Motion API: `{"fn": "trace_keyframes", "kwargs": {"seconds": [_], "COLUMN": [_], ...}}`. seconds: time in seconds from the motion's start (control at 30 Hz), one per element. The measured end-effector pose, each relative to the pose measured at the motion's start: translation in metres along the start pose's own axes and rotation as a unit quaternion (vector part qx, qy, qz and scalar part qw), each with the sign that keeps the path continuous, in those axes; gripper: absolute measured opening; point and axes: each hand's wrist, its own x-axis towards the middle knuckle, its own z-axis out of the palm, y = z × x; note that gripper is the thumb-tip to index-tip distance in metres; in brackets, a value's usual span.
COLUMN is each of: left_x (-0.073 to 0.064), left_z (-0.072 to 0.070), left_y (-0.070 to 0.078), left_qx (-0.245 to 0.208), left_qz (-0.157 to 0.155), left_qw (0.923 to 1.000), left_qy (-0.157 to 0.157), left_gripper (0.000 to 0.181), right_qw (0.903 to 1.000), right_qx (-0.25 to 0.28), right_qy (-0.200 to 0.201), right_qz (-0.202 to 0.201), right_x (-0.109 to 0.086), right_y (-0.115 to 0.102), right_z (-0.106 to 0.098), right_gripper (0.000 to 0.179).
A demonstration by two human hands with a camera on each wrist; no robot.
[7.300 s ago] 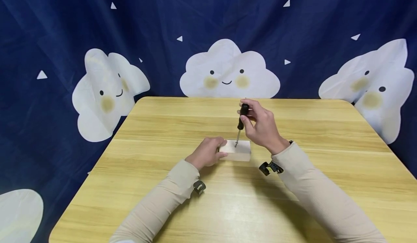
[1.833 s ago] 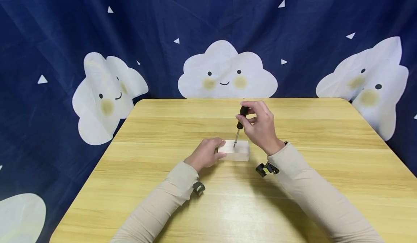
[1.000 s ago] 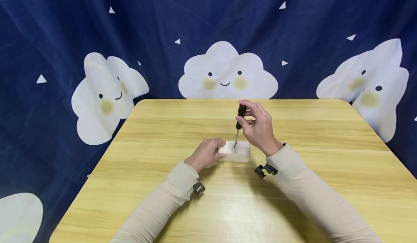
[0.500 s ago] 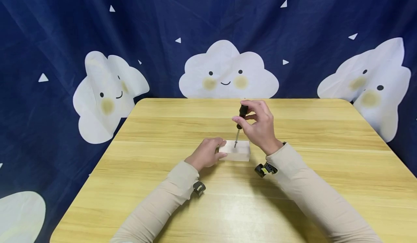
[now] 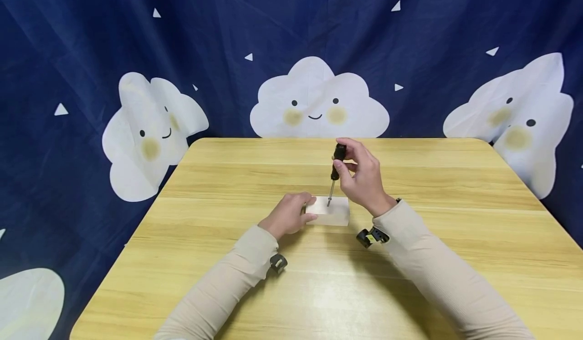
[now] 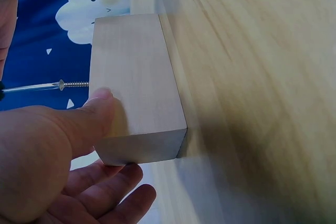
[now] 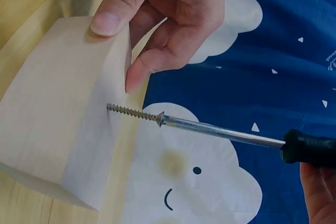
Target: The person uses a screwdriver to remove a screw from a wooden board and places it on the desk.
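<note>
A pale wooden block (image 5: 334,218) lies on the table in the head view. My left hand (image 5: 287,213) grips its left end, thumb (image 6: 102,100) on the near side and fingers round the far side. A screw (image 7: 131,112) stands in the block's top face, most of its thread showing above the wood. The tip of a black-handled screwdriver (image 5: 335,168) sits in the screw's head, its shaft tilted slightly to the right. My right hand (image 5: 364,180) holds the screwdriver handle between thumb and fingers, above and to the right of the block.
The light wood-grain table (image 5: 182,279) stretches around the block on all sides. Behind it hangs a dark blue curtain (image 5: 227,16) with white clouds. Each wrist wears a small black camera, such as the right one (image 5: 372,237).
The right thumb stretched out past the handle half a second ago and now is drawn back against it. Left hand, block and screw keep their places.
</note>
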Motion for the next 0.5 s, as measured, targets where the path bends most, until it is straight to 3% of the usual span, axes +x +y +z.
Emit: {"fn": "trace_keyframes", "kwargs": {"seconds": [0.27,0.5], "left_x": [-0.0008,-0.0008], "left_z": [-0.0005,0.0003], "left_y": [-0.0001,-0.0008], "left_qx": [-0.002,0.002], "left_qz": [0.008,0.009], "left_qw": [1.0,0.9999], "left_qy": [0.002,0.003], "left_gripper": [0.043,0.042], "right_qw": [0.999,0.9985], "right_qx": [0.006,-0.027], "right_qy": [0.04,0.042], "right_qz": [-0.017,-0.02], "right_x": [-0.0018,-0.0018], "right_y": [-0.0012,-0.0012], "right_z": [0.0046,0.0044], "right_gripper": [0.054,0.043]}}
